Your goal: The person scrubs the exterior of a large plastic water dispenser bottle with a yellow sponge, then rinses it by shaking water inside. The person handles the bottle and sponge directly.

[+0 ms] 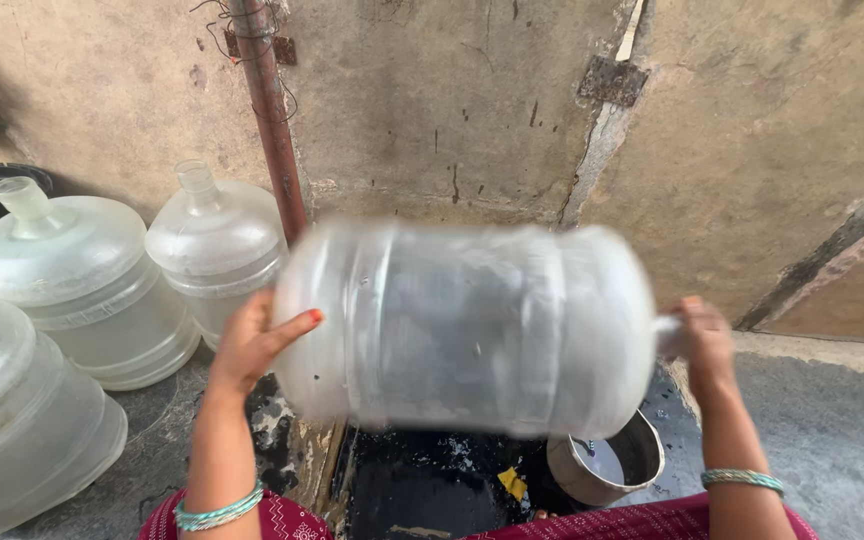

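A large clear plastic water jug (467,328) lies on its side in the air between my hands, blurred by motion. My left hand (252,345) presses flat against its base at the left end. At the right end, my right hand (704,338) is closed around the jug's neck. Both wrists wear teal bangles. Below the jug the ground is wet and dark (422,480).
Three more clear jugs stand at the left: one (82,285), one (217,250) by a rusty vertical pipe (272,110), one (22,420) nearest. A small steel pot (607,460) sits below the held jug. A rough concrete wall (752,150) stands close behind.
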